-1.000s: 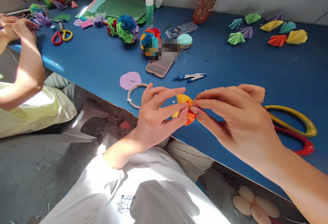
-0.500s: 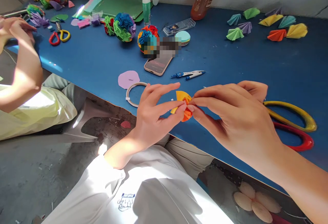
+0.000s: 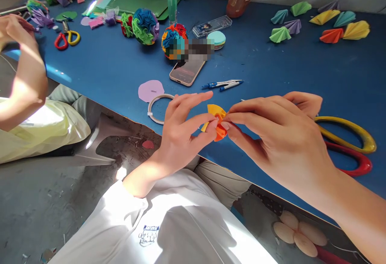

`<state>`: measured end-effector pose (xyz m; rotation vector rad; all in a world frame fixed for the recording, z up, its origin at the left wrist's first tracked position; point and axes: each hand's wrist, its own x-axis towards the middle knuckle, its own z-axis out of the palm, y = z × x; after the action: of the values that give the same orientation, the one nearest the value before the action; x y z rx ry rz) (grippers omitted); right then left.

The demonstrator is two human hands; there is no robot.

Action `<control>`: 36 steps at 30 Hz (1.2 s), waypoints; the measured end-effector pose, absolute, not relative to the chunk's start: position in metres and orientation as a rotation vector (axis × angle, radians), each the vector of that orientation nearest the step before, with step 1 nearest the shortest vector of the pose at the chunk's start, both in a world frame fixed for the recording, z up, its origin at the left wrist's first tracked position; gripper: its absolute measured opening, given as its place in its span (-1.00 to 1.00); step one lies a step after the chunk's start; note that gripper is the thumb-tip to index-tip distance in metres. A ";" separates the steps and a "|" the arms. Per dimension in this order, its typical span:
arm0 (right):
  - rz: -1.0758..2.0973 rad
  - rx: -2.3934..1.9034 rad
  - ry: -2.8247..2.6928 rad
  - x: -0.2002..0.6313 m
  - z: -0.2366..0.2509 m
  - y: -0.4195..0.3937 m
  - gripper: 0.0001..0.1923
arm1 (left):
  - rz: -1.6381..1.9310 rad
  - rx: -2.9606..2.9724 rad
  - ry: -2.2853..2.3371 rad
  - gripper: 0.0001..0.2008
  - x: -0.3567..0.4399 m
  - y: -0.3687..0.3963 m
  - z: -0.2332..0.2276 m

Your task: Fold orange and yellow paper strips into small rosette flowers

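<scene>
Orange-yellow folded paper piece (image 3: 217,121) pinched (fingertips) between left hand (image 3: 181,135), right hand (image 3: 280,139).

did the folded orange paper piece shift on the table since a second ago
No. The folded orange paper piece stays pinched between left hand and right hand, just left of the scissors.

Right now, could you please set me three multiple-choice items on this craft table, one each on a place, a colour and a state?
1. Where does the smartphone lie?
A. on the blue table
B. on the floor
C. on the lap

2. What colour is the folded paper piece pinched between the hands?
A. purple
B. orange and yellow
C. green

3. How is the white-capped glue stick standing?
A. lying flat
B. upright
C. held in a hand

Answers: 1 A, it rests near the pen; 2 B, seen between the left hand and right hand; 3 B, it stands on end.
</scene>
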<state>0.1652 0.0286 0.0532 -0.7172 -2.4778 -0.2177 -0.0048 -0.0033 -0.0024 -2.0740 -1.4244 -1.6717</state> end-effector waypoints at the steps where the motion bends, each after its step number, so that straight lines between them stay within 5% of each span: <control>1: -0.211 -0.721 -2.476 0.165 0.053 0.029 -0.95 | -1.676 -2.091 -1.420 -0.86 -0.005 -0.003 -0.002; 17: 0.225 -0.742 -2.463 0.166 0.053 0.029 -0.89 | -2.093 -2.187 -1.429 -0.95 -0.011 -0.003 -0.008; 36: 0.275 -0.674 -2.531 0.168 0.052 0.032 -0.83 | -1.585 -2.163 -1.344 -0.90 -0.013 -0.012 0.006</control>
<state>0.1677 0.0320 0.0522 -0.6743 -2.5307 0.2749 -0.0129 -0.0117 0.0062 -2.1632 -1.3441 -1.5852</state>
